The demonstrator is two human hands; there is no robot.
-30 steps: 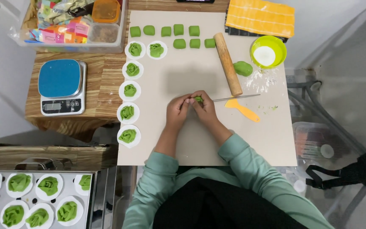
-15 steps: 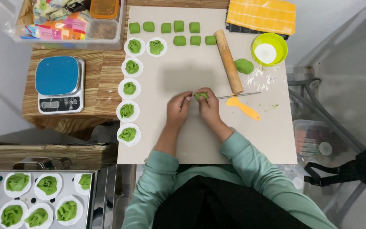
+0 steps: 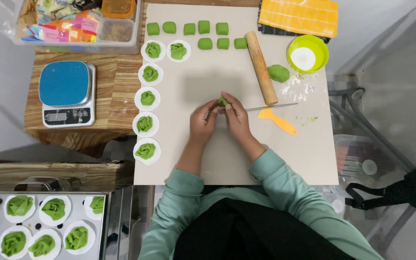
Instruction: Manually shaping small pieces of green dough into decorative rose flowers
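A small green dough piece [image 3: 223, 101] is pinched between left hand [image 3: 203, 121] and right hand [image 3: 237, 117]; its long axis cannot be told.

On the wooden side table, a kitchen scale [image 3: 67, 93] with a blue square top carries a small grey rectangular screen [image 3: 56, 116] on its front edge. Behind it, a clear plastic bin [image 3: 75, 45] holds colourful pink and yellow packets [image 3: 63, 32].

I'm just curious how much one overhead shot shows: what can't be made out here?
- Green dough piece: mostly hidden by left hand and right hand.
- Steamer tray: cut off by the bottom-left edge.
- Scale display: too small.
- Bin: cut off at the top.
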